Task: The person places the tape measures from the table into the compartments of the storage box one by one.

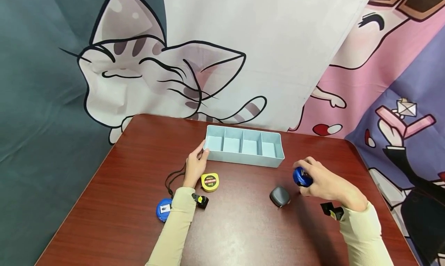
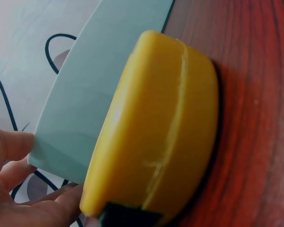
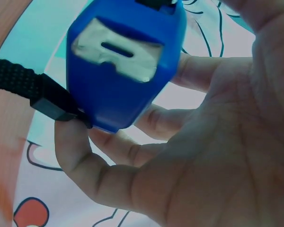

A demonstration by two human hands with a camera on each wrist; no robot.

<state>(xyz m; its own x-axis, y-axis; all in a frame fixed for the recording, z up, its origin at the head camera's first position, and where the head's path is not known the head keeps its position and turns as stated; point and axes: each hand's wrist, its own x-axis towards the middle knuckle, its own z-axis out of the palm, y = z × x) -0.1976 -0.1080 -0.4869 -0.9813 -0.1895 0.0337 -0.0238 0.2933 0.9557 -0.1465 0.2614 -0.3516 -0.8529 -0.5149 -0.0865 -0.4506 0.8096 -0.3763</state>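
My left hand grips the left end of a pale blue divided box, thumb and fingers at its corner. The box has several compartments in a row. A yellow tape measure lies just right of my left wrist, and it looms large in the left wrist view. My right hand holds a blue tape measure above the right part of the table. In the right wrist view, this tape measure has a slotted metal piece and a black woven strap, with fingers curled about it.
A small dark grey rounded case lies on the brown table, left of my right hand. Another blue tape measure with a black wrist cord sits partly behind my left forearm. A cartoon-printed cloth hangs behind the table.
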